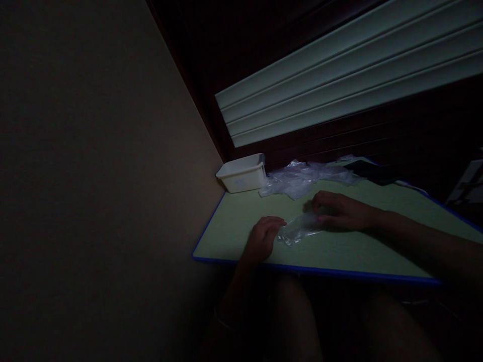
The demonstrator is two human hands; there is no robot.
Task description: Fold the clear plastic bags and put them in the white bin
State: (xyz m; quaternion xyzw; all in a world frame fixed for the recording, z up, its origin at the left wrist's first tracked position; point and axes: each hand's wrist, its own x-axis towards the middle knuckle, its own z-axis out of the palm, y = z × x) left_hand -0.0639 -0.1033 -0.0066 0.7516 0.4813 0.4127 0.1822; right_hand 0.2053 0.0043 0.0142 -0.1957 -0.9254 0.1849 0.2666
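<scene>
A small clear plastic bag (298, 230) lies crinkled on the light green tabletop (230, 221), between my two hands. My left hand (261, 237) is at the bag's left end, with its fingers close together and their tips on the edge of the plastic. At the other end is my right hand (341, 212), its thumb low against the bag and its bent fingers apart from the thumb. The dim light and some blur hide exactly how the right fingertips meet the plastic.
A white plastic bin (243, 176) stands at the table's back left corner by the wall (151, 176). Beside it spreads a pile of clear plastic bags (298, 178). Dark cloth-like material (370, 172) lies further right. Blue edging (320, 271) borders the table above my knees.
</scene>
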